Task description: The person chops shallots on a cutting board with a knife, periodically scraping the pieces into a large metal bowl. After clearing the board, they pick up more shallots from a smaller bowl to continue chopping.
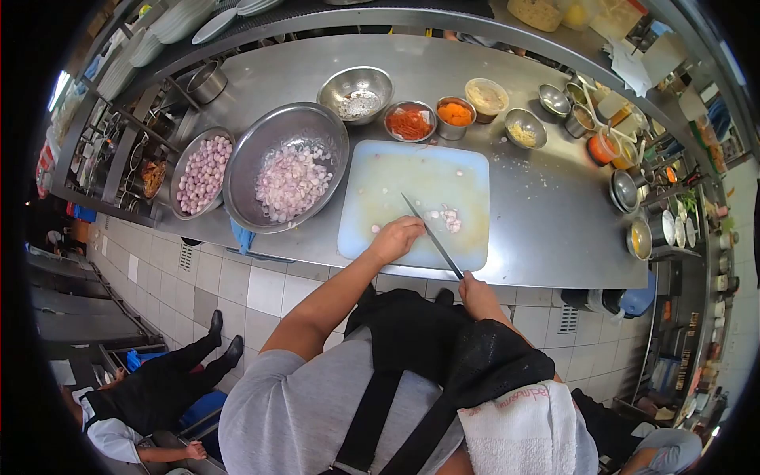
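Note:
My right hand (pixel 479 296) is wrapped round the handle of a kitchen knife (pixel 442 249), whose blade slants up and left across the white cutting board (pixel 380 170). Just left of the blade, my left hand (pixel 398 238) presses down on the board with curled fingers; whatever lies under them is hidden. A small heap of sliced shallot (pixel 450 219) is on the board to the right of the blade. Left of the board, a large metal bowl (pixel 323 134) holds many sliced shallots (pixel 291 182). Beyond it sits a smaller bowl of whole peeled shallots (pixel 204 176).
Behind the board stand a metal bowl (pixel 356 75), a bowl of red strips (pixel 410 123), a tin of orange pieces (pixel 454 113) and a plastic tub (pixel 487 96). A bowl of chopped yellowish bits (pixel 524 129) is farther right. Another person (pixel 158 396) is at lower left.

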The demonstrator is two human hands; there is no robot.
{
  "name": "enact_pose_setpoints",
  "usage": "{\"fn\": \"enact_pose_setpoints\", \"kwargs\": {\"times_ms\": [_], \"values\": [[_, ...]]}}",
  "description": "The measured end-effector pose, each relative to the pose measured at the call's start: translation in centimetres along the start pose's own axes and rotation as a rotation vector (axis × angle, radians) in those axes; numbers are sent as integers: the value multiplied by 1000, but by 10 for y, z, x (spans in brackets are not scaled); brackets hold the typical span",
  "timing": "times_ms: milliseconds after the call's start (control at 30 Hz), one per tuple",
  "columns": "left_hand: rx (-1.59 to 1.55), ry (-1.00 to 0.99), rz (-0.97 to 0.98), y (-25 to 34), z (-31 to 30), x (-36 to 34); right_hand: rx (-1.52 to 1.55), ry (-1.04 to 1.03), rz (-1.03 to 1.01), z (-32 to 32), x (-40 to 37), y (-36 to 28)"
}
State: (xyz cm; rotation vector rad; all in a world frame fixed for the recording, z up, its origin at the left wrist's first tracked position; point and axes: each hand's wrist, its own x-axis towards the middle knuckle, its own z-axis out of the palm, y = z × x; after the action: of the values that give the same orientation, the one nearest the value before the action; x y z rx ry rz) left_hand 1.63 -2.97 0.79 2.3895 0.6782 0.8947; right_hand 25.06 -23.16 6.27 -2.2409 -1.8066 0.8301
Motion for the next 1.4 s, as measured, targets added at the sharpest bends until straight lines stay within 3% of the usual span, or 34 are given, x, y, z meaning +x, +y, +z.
{"fn": "enact_pose_setpoints", "kwargs": {"times_ms": [133,233,333,467,733,833,900,1000,1100,1233,1300,1400], "values": [[-9,21,3,-2,1,-2,-14,-7,-6,-27,-11,-13],[-14,20,10,-1,4,-3,38,6,-46,11,3,15],[-5,15,-17,-2,1,-4,9,-12,-34,-25,-6,-2],[-4,19,5,-3,1,-3,72,-4,-53,26,5,29],[18,40,9,8,-5,4,216,-46,-80,7,12,31],[65,20,-63,12,-1,1,215,-10,-68,18,2,30],[-125,77,-369,18,7,0,197,29,-32,23,-2,30],[-177,73,-512,26,15,1,159,44,-24,25,-4,26],[-314,86,-524,34,18,-3,95,23,-24,18,-5,20],[-221,109,-458,27,2,-12,81,7,1,15,-6,16],[-28,27,-221,19,-5,-9,73,-2,-12,16,-7,15],[-14,-27,-135,10,-1,-3,60,31,-26,12,-11,7]]}}
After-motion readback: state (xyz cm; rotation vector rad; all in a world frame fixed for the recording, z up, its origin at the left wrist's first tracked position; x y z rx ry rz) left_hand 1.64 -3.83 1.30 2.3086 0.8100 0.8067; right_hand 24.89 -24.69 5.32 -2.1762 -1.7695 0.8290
